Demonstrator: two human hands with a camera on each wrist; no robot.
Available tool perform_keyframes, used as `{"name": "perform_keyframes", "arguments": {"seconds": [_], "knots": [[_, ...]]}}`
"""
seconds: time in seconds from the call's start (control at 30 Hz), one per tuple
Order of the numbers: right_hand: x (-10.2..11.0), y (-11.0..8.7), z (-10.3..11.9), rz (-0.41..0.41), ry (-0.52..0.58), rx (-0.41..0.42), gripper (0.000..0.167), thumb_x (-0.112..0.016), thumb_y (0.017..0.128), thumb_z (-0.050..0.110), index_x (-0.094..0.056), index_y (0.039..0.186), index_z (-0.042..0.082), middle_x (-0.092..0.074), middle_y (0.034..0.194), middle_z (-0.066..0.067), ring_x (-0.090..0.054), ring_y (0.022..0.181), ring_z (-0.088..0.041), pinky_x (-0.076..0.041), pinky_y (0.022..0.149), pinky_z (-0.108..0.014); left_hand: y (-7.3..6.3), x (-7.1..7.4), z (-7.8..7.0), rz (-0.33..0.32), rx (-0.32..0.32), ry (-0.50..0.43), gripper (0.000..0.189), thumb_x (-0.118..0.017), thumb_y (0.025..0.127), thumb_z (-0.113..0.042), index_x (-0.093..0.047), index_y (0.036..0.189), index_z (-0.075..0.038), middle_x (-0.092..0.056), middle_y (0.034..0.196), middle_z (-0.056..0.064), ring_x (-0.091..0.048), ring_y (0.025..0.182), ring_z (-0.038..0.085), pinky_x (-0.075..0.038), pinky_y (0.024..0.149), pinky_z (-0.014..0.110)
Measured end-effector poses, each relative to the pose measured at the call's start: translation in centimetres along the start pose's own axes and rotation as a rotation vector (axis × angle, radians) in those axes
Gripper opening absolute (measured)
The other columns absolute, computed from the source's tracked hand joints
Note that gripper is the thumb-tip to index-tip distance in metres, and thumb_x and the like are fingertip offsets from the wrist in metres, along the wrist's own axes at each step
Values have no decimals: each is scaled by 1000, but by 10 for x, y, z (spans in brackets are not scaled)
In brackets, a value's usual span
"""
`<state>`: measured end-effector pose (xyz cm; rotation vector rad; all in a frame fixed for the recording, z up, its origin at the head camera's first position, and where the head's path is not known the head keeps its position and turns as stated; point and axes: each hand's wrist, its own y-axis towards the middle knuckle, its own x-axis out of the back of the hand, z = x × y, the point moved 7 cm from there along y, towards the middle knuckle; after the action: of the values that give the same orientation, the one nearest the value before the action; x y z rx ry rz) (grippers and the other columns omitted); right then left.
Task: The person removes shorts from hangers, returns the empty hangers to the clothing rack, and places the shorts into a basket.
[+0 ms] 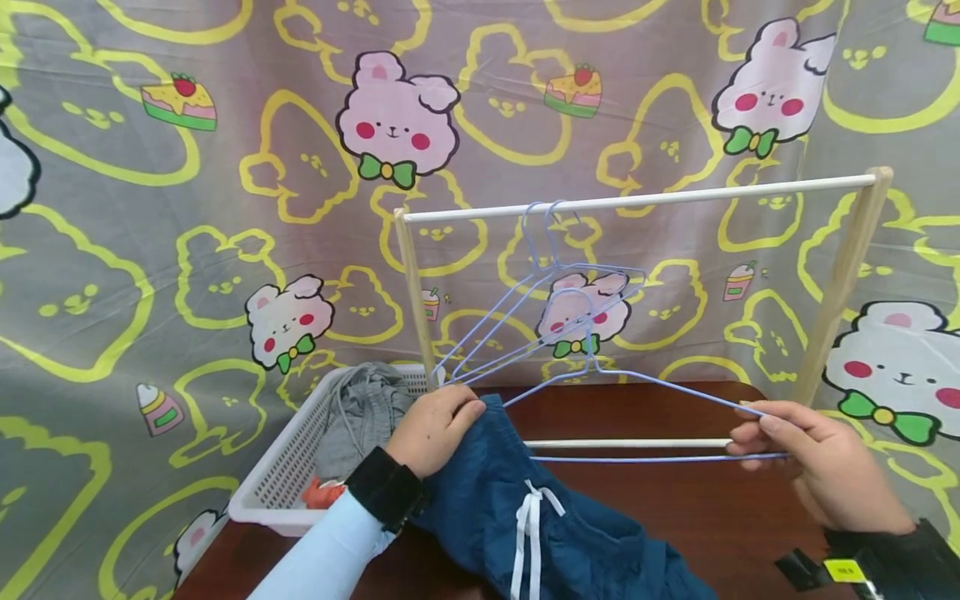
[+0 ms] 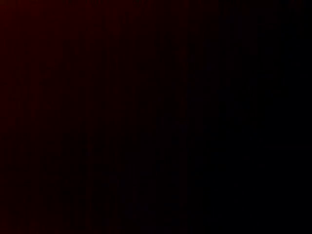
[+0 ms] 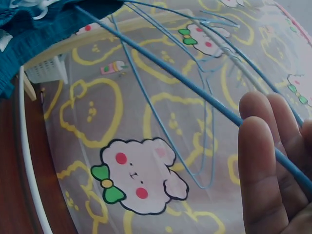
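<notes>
Blue drawstring pants (image 1: 480,483) hang down over the front of the table, white drawstring facing up. My left hand (image 1: 435,425) grips their waistband, with the thumb on top at the edge. A blue wire hanger (image 1: 660,381) stands behind the pants, and its left end runs in behind the waistband, where it is hidden. At the hanger's right end, my right hand (image 1: 828,467) pinches the shoulder wire between thumb and fingers, the lower bar passing by the other fingers. In the right wrist view the hanger wire (image 3: 185,87) crosses the fingers (image 3: 258,161). The left wrist view is nearly black.
A wooden rack with a white rail (image 1: 675,198) stands behind, two blue hangers (image 1: 491,321) on it. On the left, a white basket (image 1: 277,467) holds a grey garment (image 1: 360,417) and something orange (image 1: 322,493). Behind the brown table (image 1: 675,500) hangs a patterned curtain (image 1: 480,100).
</notes>
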<state>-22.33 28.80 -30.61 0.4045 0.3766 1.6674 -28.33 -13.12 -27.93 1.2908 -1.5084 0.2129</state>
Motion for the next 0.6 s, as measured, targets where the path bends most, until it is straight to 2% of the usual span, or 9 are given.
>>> {"name": "perform_keyframes", "arguments": {"seconds": [0.13, 0.23, 0.4, 0.53, 0.6], "knots": [[10, 0, 4, -8, 43, 32, 34, -40, 107, -3, -69, 121, 8, -74, 97, -7, -73, 87, -16, -59, 68, -30, 3, -4, 11, 40, 118, -15, 16, -58, 105, -31, -66, 111, -19, -67, 99, -5, -62, 89, 14, -51, 82, 39], [17, -2, 7, -30, 42, 41, 33, -41, 107, -3, -69, 121, 7, -75, 98, -6, -74, 87, -16, -59, 67, -29, 5, -7, 15, 77, 167, -9, 16, -61, 103, -30, -63, 114, -18, -67, 97, -5, -62, 87, 14, -51, 79, 39], [28, -3, 11, -72, -36, 30, 31, -43, 107, -1, -69, 120, 11, -75, 97, -5, -73, 86, -13, -58, 67, -26, 6, -15, 15, 141, 174, 12, 12, -63, 102, -23, -65, 112, -17, -65, 87, -6, -60, 79, 13, -50, 73, 38], [31, -3, 11, -92, -133, 0, 31, -44, 107, 2, -68, 119, 17, -75, 97, -3, -72, 86, -11, -57, 68, -25, 5, -20, 15, 178, 162, 10, 11, -64, 101, -18, -65, 112, -17, -66, 90, -5, -60, 81, 13, -50, 73, 38], [30, -3, 10, -97, -126, 5, 30, -44, 107, 2, -68, 119, 16, -75, 97, -3, -72, 85, -12, -57, 68, -25, 4, -23, 16, 202, 164, 10, 13, -64, 101, -18, -66, 113, -17, -67, 92, -4, -61, 81, 13, -51, 73, 38]]}}
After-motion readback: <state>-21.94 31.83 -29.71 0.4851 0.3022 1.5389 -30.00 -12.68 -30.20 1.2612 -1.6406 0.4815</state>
